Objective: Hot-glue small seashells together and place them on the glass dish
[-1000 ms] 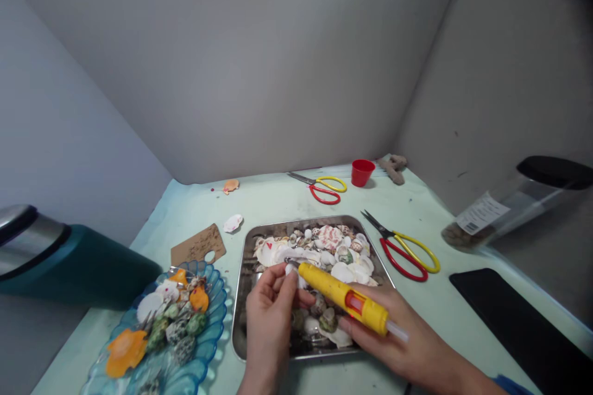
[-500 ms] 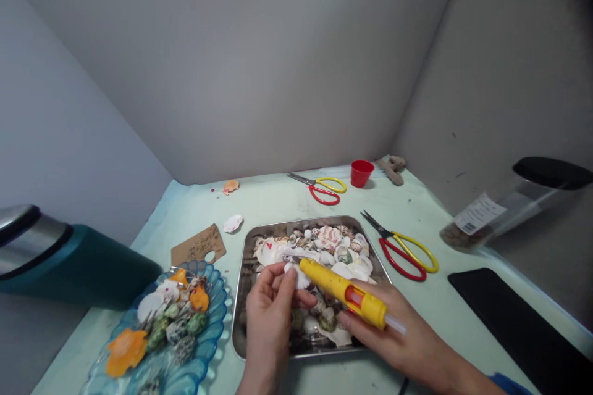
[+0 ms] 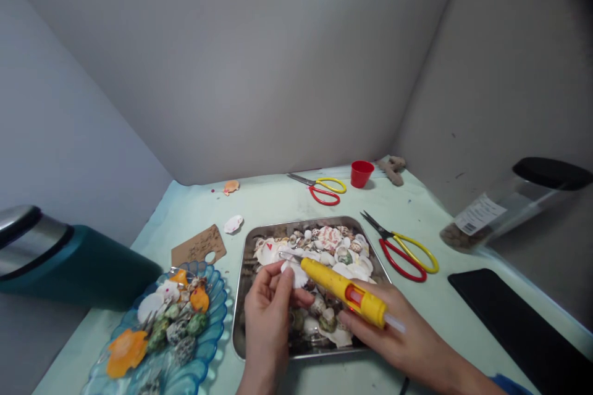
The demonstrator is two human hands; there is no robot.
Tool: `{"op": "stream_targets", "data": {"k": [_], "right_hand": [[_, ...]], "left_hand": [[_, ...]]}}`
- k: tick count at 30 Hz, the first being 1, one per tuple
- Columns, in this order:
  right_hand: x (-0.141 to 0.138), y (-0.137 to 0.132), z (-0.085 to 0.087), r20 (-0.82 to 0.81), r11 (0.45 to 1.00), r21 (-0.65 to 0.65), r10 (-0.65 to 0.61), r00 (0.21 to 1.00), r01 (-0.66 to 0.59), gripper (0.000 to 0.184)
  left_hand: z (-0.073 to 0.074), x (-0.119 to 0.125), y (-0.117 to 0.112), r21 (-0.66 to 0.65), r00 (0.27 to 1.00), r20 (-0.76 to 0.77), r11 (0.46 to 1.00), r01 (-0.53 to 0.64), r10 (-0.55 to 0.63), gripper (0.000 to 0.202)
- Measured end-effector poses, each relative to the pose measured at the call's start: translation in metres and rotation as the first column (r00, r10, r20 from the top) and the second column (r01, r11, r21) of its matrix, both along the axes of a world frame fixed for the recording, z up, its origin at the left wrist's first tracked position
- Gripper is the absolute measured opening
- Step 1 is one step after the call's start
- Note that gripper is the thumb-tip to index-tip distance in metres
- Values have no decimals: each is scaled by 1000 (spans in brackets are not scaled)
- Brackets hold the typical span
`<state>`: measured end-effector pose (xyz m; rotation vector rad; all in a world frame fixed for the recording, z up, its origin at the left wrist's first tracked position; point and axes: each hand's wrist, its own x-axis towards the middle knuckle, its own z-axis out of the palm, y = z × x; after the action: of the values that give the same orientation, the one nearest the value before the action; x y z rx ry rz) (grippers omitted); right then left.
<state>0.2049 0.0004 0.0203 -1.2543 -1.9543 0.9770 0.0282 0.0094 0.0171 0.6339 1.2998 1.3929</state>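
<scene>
Between the thumb and fingers of my left hand (image 3: 271, 315) is a white seashell (image 3: 294, 275). My right hand (image 3: 393, 327) is closed around a yellow hot glue gun (image 3: 336, 284), and a clear glue stick (image 3: 395, 322) pokes out of its back end. The gun's nozzle points left and lies right above the shell; whether it touches cannot be made out. Both hands are over a metal tray (image 3: 237, 321) heaped with many shells (image 3: 328, 237), white, striped and greenish. The gun's handle is hidden in my right palm.
A blue scalloped dish (image 3: 215, 333) of shells and a teal bottle (image 3: 92, 265) stand left. Two scissors (image 3: 324, 188), a red cup (image 3: 361, 174) and a brown card (image 3: 199, 247) lie behind and around the tray. At right are a clear jar (image 3: 514, 210) and a black pad (image 3: 514, 315).
My left hand and the white shell have shifted very slightly left and tilted a little. The glue gun stays almost where it was, over the shell.
</scene>
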Motion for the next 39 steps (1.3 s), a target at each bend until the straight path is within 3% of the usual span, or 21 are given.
{"op": "stream_targets", "data": {"k": [5,14,20,25,33,39], "right_hand": [[2,-1,-2,35,998,65,-20,999,18,23],[1,0,13,18,990,135,39,999,-41,11],[2,0,7,1,983,183,15,1000,-15,15],[2,-1,4,-7,984,179,19,1000,-18,12],[1,0,17,-6,987,149,53,999,-51,10],[1,0,16,-6,984,171,42,999,-40,11]], "left_hand": [[0,0,1,-13,1000,-12,1000,23,-23,33],[-4,0,2,6,1000,23,1000,1,-1,28],[-3,-1,1,14,1000,6,1000,-2,2,26],[-3,-1,1,0,1000,13,1000,-6,6,27],[0,-1,3,-9,1000,6,1000,-7,7,35],[-2,-2,0,-3,999,48,1000,14,-13,28]]}}
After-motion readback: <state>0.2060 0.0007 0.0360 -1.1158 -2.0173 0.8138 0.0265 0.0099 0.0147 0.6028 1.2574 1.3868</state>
